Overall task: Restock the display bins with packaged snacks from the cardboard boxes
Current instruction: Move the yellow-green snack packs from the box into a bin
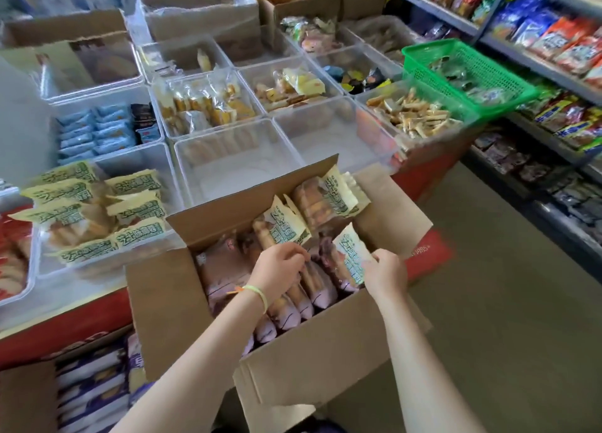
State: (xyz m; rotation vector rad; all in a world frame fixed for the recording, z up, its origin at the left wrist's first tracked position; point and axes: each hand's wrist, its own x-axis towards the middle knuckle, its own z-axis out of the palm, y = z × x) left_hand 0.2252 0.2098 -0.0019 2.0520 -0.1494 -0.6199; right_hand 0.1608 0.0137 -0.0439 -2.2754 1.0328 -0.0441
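Note:
An open cardboard box stands in front of me, packed with cream-and-green snack packets and pinkish ones. My left hand reaches into the box, fingers pinched on the lower edge of a green-labelled packet. At the box's right side my right hand grips another green-labelled packet, lifted slightly. A clear bin at the left holds several matching packets. Behind the box are two clear bins with almost nothing in them.
More clear bins hold blue packets, wrapped cakes and stick snacks. A green basket sits at the right. Shelves of bagged snacks line the right wall. A second box stands lower left.

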